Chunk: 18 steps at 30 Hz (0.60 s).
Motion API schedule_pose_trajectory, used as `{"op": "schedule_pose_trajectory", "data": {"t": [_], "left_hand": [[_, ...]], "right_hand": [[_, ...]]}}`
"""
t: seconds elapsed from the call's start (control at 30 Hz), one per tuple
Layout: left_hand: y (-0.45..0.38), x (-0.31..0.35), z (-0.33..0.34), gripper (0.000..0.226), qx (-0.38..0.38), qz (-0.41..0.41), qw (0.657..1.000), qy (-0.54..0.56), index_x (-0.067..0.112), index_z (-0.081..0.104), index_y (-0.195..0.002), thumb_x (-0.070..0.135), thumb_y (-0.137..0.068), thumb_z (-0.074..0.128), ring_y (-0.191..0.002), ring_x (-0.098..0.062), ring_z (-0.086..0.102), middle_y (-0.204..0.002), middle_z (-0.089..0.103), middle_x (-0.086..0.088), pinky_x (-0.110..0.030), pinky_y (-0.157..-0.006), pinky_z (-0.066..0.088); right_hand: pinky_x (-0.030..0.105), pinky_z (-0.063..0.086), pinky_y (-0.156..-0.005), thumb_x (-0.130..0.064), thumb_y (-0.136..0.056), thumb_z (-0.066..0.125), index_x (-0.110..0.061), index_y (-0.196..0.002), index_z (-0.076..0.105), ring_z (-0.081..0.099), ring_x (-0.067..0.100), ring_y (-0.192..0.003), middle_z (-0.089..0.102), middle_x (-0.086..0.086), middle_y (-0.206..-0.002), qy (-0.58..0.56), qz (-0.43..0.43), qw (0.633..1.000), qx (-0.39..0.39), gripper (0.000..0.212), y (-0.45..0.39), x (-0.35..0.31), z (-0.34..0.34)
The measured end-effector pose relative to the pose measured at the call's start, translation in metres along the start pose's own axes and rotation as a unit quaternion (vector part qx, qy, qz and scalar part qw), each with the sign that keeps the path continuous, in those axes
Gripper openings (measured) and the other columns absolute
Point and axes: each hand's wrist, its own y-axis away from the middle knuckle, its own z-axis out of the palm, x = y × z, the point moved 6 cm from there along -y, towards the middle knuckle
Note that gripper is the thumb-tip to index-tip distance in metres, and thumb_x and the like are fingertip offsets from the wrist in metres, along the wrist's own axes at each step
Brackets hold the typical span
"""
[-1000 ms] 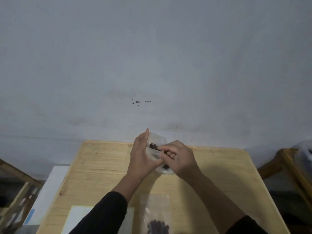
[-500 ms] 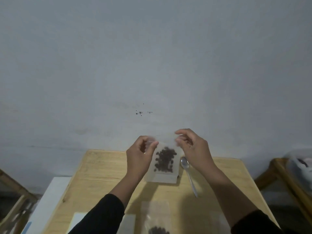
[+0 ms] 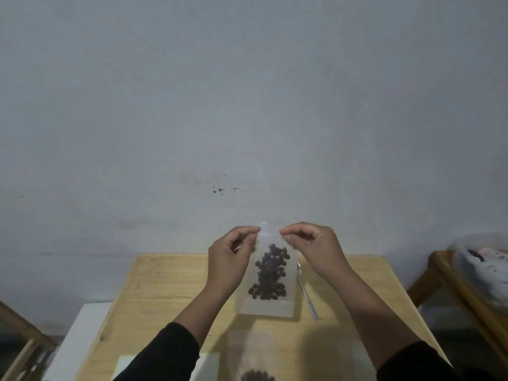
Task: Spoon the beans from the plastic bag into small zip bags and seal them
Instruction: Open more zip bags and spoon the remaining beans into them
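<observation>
Zip bag w/ beans, above spoon: left hand, right hand grip pinched on top edge. Sealing step; next, press strip shut.

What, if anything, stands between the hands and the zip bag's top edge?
Nothing visible: the left hand and right hand already pinch the zip bag at its top corners. The spoon lies aside, on the table.
</observation>
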Motion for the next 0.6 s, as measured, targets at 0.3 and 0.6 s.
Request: {"op": "schedule_pose_trajectory", "data": {"t": [0.3, 0.6], "left_hand": [[0.007, 0.002, 0.003, 0.015, -0.015, -0.018, 0.999, -0.039, 0.029, 0.073, -0.082, 0.015, -0.083, 0.069, -0.066, -0.002, 0.061, -0.071, 0.070, 0.010, -0.012, -0.064, 0.046], [0.010, 0.002, 0.003, 0.011, -0.001, -0.015, 1.000, -0.015, 0.025, 0.072, -0.086, 0.015, -0.085, 0.068, -0.063, 0.001, 0.057, -0.064, 0.064, 0.018, -0.012, -0.062, 0.044]], "right_hand": [[0.023, 0.047, -0.067, -0.012, -0.081, 0.070, -0.029, -0.071, 0.072, 0.056, 0.012, -0.068, 0.070, 0.006, -0.076, 0.037, 0.005, 0.999, 0.010, 0.019, 0.004, 0.002, 0.005], [0.017, 0.051, -0.079, -0.021, -0.080, 0.072, -0.027, -0.079, 0.074, 0.066, 0.001, -0.085, 0.073, -0.012, -0.084, 0.015, 0.010, 0.999, -0.042, 0.006, 0.007, 0.000, 0.020]]}}
